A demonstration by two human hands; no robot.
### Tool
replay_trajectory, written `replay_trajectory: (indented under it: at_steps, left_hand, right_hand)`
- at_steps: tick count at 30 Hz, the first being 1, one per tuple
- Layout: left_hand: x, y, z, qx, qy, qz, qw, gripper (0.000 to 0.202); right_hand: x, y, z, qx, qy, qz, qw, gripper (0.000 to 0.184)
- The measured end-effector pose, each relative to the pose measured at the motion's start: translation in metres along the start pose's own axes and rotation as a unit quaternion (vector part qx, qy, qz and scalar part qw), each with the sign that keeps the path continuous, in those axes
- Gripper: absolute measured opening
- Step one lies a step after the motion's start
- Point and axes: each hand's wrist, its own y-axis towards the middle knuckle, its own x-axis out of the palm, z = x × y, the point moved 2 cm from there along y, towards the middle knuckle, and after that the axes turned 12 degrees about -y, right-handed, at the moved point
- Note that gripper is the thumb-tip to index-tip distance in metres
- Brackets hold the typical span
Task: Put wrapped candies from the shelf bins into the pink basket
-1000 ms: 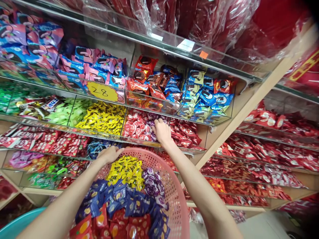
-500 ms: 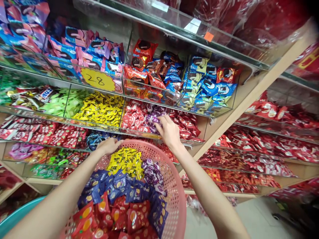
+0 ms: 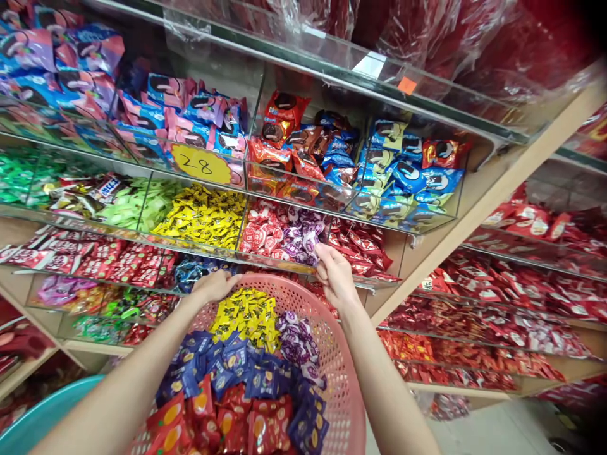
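Observation:
My left hand (image 3: 215, 286) is closed over the far rim of a pink perforated plastic basket (image 3: 345, 379). In the basket lie yellow-wrapped candies (image 3: 246, 319), purple-and-white twist-wrapped candies (image 3: 298, 341), dark blue packets (image 3: 237, 366) and red packets (image 3: 227, 420). Just past the rim, my right hand (image 3: 336, 273) pinches a purple-wrapped candy (image 3: 310, 241) between thumb and fingers, at the front edge of a shelf bin. More purple candies (image 3: 291, 237) fill that bin beside red-and-white ones (image 3: 260, 230).
Clear-fronted shelves (image 3: 303, 201) of wrapped sweets rise ahead, with a yellow price tag (image 3: 202, 165) marked 28. A wooden upright (image 3: 441, 253) separates them from red-packet shelves on the right. A teal basket (image 3: 52, 407) stands at lower left.
My right hand has drawn back from among the purple candies to the bin's front edge, with a candy in its fingers. The view has shifted slightly; my left hand stays on the rim.

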Motion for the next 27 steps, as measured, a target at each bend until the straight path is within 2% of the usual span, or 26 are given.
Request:
replay_trajectory:
  at_steps: [2,4,7,9,12,13,14,16,19,21,25,27]
  left_hand:
    - [0.001,-0.001,0.0,-0.017,-0.003,0.006,1.0,0.066]
    - [0.003,-0.002,0.0,-0.022,-0.008,0.011,1.0,0.064]
    - [0.003,-0.005,0.001,0.013,-0.015,0.04,0.999,0.053]
    - [-0.001,-0.01,0.006,0.061,-0.015,0.114,0.992,0.042]
    - [-0.013,-0.022,0.021,0.137,-0.062,0.263,0.953,0.035]
    - [-0.017,-0.027,0.027,0.159,-0.11,0.287,0.938,0.034]
    - [-0.02,-0.031,0.033,0.178,-0.174,0.284,0.926,0.035]
    - [-0.024,-0.038,0.047,0.211,-0.31,0.225,0.899,0.036]
    - [-0.027,-0.051,0.065,0.258,-0.422,0.132,0.859,0.03]
    - [-0.027,-0.059,0.072,0.279,-0.471,0.084,0.833,0.018]
    - [-0.022,-0.069,0.083,0.292,-0.524,-0.116,0.792,0.045]
    - [-0.02,-0.07,0.086,0.286,-0.539,-0.161,0.776,0.042]
  right_hand:
    - [0.005,-0.01,0.003,0.065,0.098,-0.08,0.99,0.022]
    - [0.011,-0.021,0.008,0.122,0.17,-0.137,0.968,0.021]
    - [0.022,-0.035,0.02,0.195,0.224,-0.196,0.935,0.019]
    - [0.027,-0.04,0.029,0.222,0.233,-0.221,0.921,0.018]
    - [0.031,-0.041,0.04,0.244,0.236,-0.239,0.91,0.019]
    - [0.032,-0.042,0.042,0.247,0.237,-0.244,0.907,0.02]
    - [0.033,-0.042,0.043,0.248,0.239,-0.249,0.905,0.02]
    - [0.034,-0.043,0.043,0.252,0.24,-0.257,0.902,0.021]
    - [0.036,-0.046,0.041,0.262,0.238,-0.268,0.896,0.023]
    - [0.037,-0.049,0.04,0.267,0.237,-0.274,0.893,0.026]
    - [0.039,-0.052,0.038,0.268,0.225,-0.279,0.894,0.024]
    - [0.04,-0.054,0.037,0.262,0.199,-0.279,0.902,0.025]
